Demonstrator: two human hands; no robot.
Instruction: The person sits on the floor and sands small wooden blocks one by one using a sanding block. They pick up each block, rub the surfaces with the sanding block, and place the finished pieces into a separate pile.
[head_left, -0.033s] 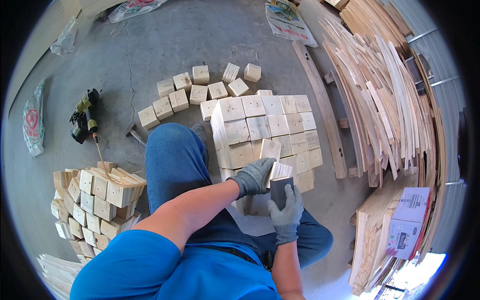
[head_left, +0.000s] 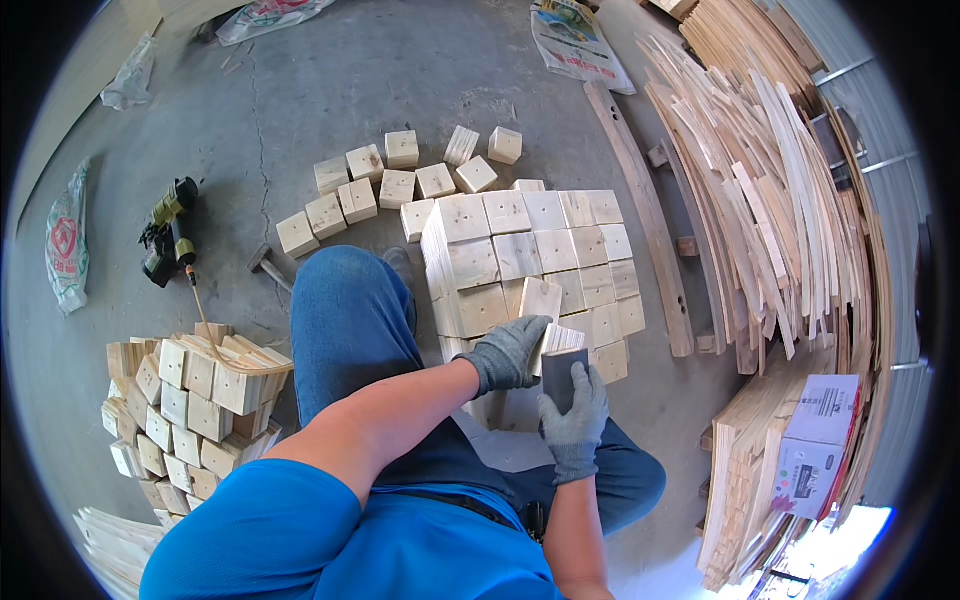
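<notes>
Nothing has visibly moved since the earlier frame, which was taken at the same instant: both gloved hands sit where they were, and the blocks lie as before.

The left hand [head_left: 507,352] is clenched over the top of a pale wooden block [head_left: 553,338], its fingers [head_left: 528,330] wrapped around the block's near edge. Just below, the right hand [head_left: 575,420] grasps a dark sanding block [head_left: 560,378] and presses it against the block's face, right under the left fingertips. Beyond the fingers stands the neat stack of square wooden blocks [head_left: 530,250] on the concrete floor [head_left: 330,90], and farther out lie loose blocks [head_left: 400,185].

The likeliest slip, as I judge it, is the sanding block skating upward into the left fingers, since the two hands almost touch. The held block also seems to rest against the stack's edge, so a hard push could nudge neighbouring blocks out of line or tip some off the near side. Over to the left of the hands, a second pile of blocks [head_left: 190,400] leans loosely, and a nail gun [head_left: 168,232] with its hose [head_left: 215,335] and a hammer [head_left: 268,266] lie near the knee [head_left: 345,300], so a shifting leg could catch on them.
</notes>
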